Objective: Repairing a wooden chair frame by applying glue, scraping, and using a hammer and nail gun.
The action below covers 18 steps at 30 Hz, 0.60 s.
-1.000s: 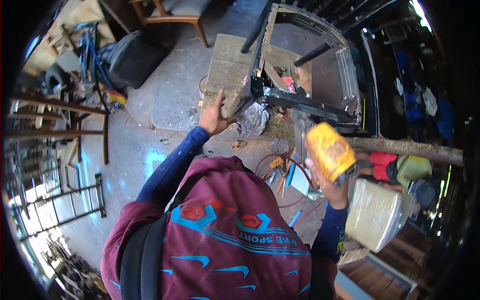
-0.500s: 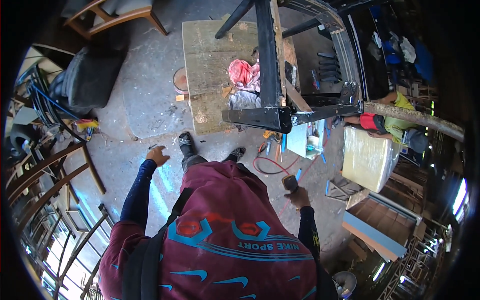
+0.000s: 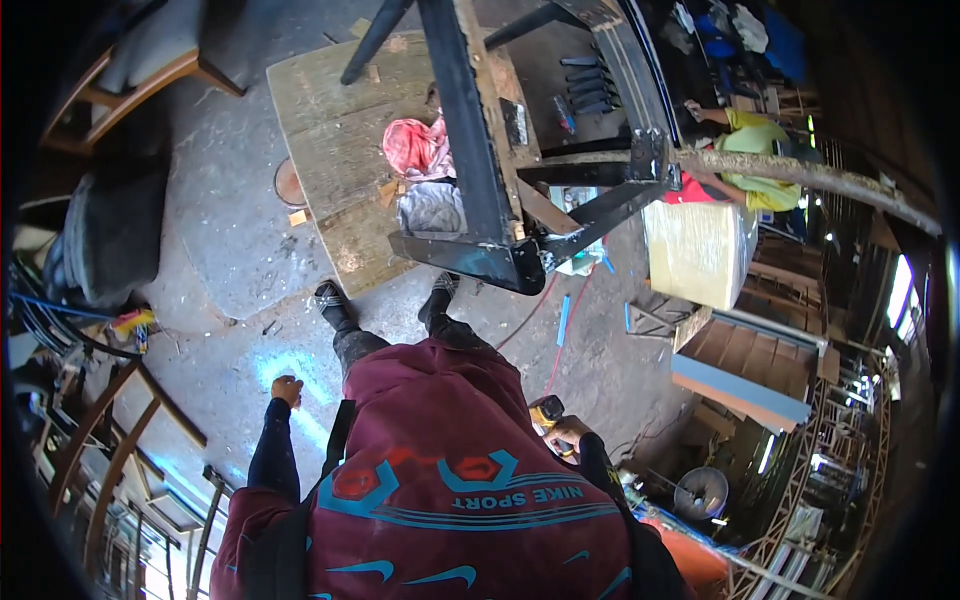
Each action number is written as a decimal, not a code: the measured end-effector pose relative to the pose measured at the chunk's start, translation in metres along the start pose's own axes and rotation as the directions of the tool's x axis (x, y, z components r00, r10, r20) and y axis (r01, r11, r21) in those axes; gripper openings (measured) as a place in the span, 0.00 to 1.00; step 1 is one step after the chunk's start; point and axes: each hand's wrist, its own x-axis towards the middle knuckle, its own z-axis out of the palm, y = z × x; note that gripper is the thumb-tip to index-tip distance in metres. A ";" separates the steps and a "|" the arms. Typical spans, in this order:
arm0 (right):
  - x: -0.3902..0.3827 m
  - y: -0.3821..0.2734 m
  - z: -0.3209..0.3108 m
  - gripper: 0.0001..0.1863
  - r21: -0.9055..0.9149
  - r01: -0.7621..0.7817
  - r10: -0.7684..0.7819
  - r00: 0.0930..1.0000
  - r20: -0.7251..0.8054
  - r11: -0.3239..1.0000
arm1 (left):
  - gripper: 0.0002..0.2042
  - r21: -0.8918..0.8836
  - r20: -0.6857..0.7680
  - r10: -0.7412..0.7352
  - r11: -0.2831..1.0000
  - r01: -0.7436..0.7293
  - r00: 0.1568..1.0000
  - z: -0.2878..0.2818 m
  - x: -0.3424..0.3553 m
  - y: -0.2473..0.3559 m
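Observation:
My left hand (image 3: 287,390) hangs over the floor to the left of my legs, its fingers curled in with nothing seen in them. On the other side, close to my hip, my right hand (image 3: 568,431) grips a yellow-and-black cordless drill (image 3: 547,410); its lower part is hidden by hand and shirt. In front of me stands a black wooden frame (image 3: 475,140) with thick legs, apart from both hands. Behind its near leg lie a pink cloth (image 3: 412,148) and a grey cloth (image 3: 430,208).
The frame stands over a worn wooden board (image 3: 330,150) on the floor. A red hose (image 3: 562,345) runs across the floor at right. Further right are a wrapped pale block (image 3: 700,250) and a co-worker in a yellow shirt (image 3: 765,150). Chair frames (image 3: 100,430) crowd the left.
The view has shifted, so the frame and board sit further left. My left hand has drawn back and its fingers have curled. My right hand has come closer to my body with the drill.

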 end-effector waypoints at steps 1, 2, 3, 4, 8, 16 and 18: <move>0.005 -0.002 0.002 0.13 -0.051 -0.023 0.021 0.999 -0.027 0.998 | 0.23 -0.022 -0.018 -0.082 0.996 0.082 0.996 -0.005 0.000 0.000; 0.011 -0.003 0.006 0.14 -0.101 -0.001 -0.004 0.999 -0.047 0.995 | 0.23 -0.004 -0.030 -0.008 1.000 0.008 1.000 -0.009 0.001 0.003; 0.019 -0.004 0.007 0.15 -0.187 0.014 -0.025 0.998 -0.059 0.982 | 0.23 -0.002 -0.047 0.018 1.000 -0.019 0.999 -0.014 0.003 0.011; 0.027 -0.005 0.009 0.16 -0.266 0.023 -0.054 0.993 -0.110 0.964 | 0.23 -0.014 -0.080 -0.017 1.000 0.016 0.997 -0.018 0.001 0.019; 0.056 -0.013 0.000 0.20 -0.554 0.188 -0.417 0.850 -0.322 0.811 | 0.24 0.322 -0.209 0.334 0.911 -0.258 0.919 -0.029 -0.019 0.092; -0.076 -0.124 -0.065 0.20 -0.072 0.869 -0.747 0.375 -0.548 0.489 | 0.45 0.286 0.026 0.887 0.436 -0.853 0.462 0.049 -0.205 0.344; -0.145 -0.161 -0.063 0.19 -0.228 0.885 -0.823 0.246 -0.511 0.406 | 0.52 0.319 0.017 0.963 0.251 -0.914 0.270 0.079 -0.252 0.388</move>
